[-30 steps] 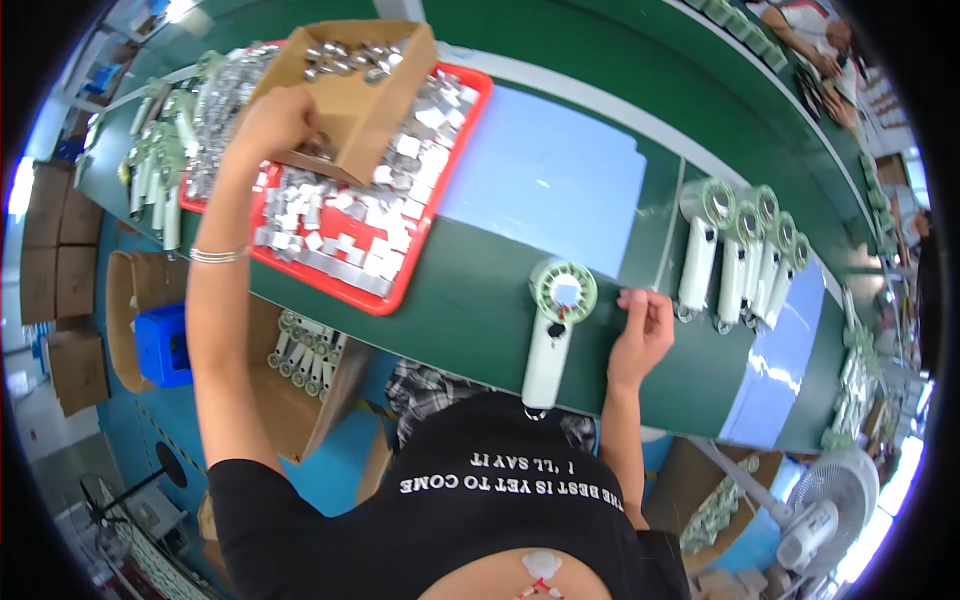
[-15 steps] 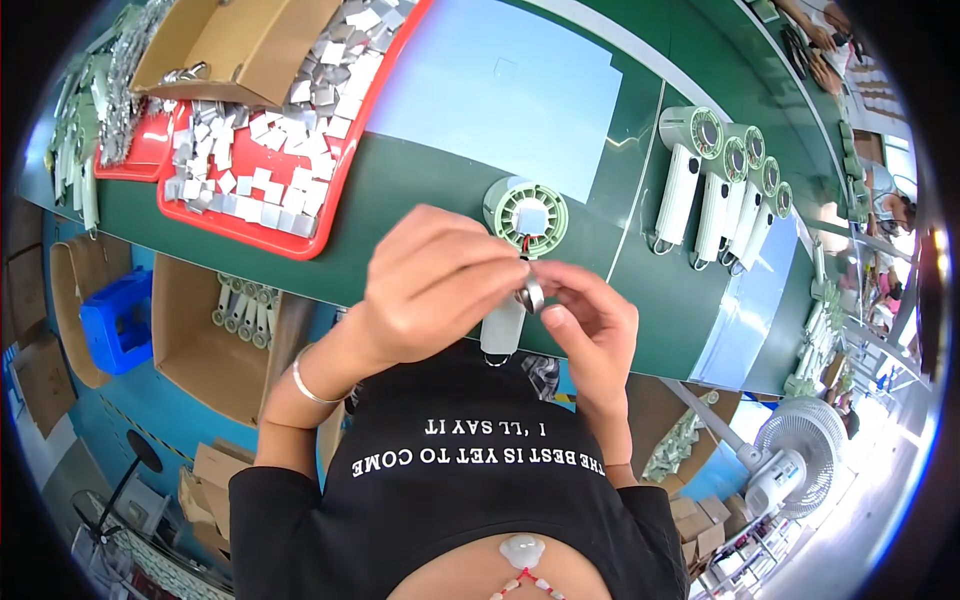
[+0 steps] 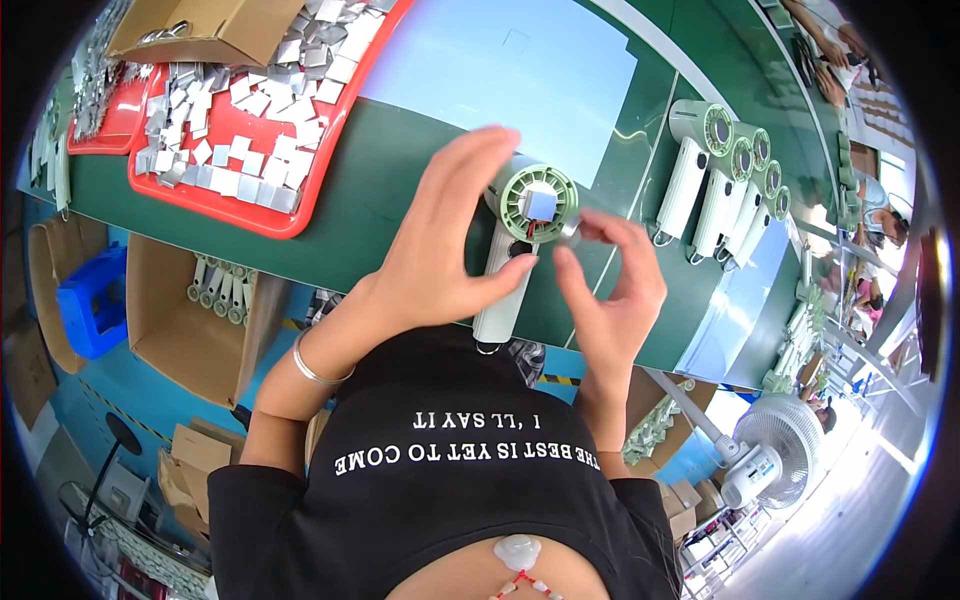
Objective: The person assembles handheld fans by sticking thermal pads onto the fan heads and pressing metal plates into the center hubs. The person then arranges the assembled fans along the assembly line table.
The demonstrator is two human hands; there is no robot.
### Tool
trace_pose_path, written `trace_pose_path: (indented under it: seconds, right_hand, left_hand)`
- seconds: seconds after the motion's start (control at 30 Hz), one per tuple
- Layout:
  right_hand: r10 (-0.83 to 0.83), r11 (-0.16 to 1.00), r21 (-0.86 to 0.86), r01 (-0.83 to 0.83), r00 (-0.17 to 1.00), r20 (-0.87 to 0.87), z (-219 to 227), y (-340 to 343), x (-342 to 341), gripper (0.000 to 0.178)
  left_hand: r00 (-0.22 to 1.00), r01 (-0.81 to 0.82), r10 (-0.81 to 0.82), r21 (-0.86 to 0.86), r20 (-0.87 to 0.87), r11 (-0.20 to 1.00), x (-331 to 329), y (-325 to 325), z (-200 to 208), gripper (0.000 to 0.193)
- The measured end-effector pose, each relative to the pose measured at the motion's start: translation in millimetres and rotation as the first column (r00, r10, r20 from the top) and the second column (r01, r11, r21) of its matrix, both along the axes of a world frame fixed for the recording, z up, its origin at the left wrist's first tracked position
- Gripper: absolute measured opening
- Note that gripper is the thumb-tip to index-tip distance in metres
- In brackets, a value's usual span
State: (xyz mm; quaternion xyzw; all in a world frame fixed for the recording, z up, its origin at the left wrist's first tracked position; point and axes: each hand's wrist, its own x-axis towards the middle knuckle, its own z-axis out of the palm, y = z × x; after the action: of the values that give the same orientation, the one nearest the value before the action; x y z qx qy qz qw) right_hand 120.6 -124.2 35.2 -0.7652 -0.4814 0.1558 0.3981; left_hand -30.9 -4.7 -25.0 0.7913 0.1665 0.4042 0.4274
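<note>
A pale green handheld fan (image 3: 505, 290) lies on the green bench in front of me, its round head showing a slotted ring, a square blue-white pad (image 3: 541, 206) and short red and black wires. My left hand (image 3: 425, 235) is open beside it, fingers spread along the head's left side and thumb stretched across the upper handle. At the head's right edge, my right hand (image 3: 622, 285) pinches a small shiny silver metal ring (image 3: 572, 228) between thumb and fingers; the ring is partly hidden and blurred.
Red trays (image 3: 265, 222) with many small silver squares and a cardboard box (image 3: 215, 35) stand at the left. A blue sheet (image 3: 500, 70) lies beyond the fan. Several similar fans (image 3: 680, 190) lie at the right. Below the bench are a carton of fans (image 3: 175, 340) and a white standing fan (image 3: 775, 450).
My hands have parted. The left has opened and moved forward beside the fan head; the right has carried the silver ring to the head's right edge. The view has shifted slightly.
</note>
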Motion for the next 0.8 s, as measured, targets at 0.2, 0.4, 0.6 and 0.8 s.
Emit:
trace_pose_path:
  seconds: [0.2, 0.4, 0.6, 0.8]
  right_hand:
    - [0.138, 0.99, -0.01, -0.141, 0.948, 0.288, 1, 21, 0, 0.036]
    - [0.188, 0.982, -0.075, -0.172, 0.895, 0.404, 5, 30, -1, 0.038]
    - [0.205, 0.978, -0.127, -0.166, 0.884, 0.42, 6, 36, 2, 0.037]
    - [0.254, 0.962, -0.126, -0.241, 0.962, 0.099, 0, 38, 17, 0.033]
  left_hand:
    - [0.98, -0.074, 0.04, -0.168, -0.196, 0.983, 24, -9, -14, 0.095]
    - [0.988, -0.08, 0.051, -0.206, -0.145, 0.975, 24, -10, -15, 0.078]
    - [0.991, -0.094, 0.069, -0.231, -0.114, 0.968, 24, -12, -19, 0.074]
    - [0.996, -0.075, 0.057, -0.301, -0.067, 0.951, 27, -12, -17, 0.073]
